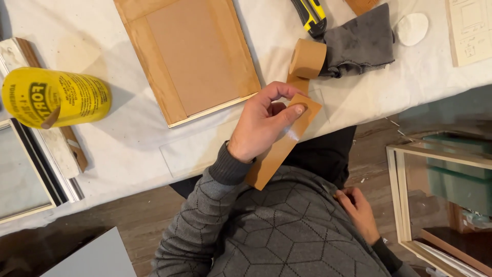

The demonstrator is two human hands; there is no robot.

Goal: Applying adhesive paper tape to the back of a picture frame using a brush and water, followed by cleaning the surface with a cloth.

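Left hand (264,123) pinches brown tape strip (279,149); right hand (359,210) apparently at sweater.

The yellow-and-black utility knife (310,15) and the pale wooden-framed backing board (192,56) are cut off by the top edge, and the brown paper tape strip's (279,149) lower end is hidden behind the grey sleeve (225,169).
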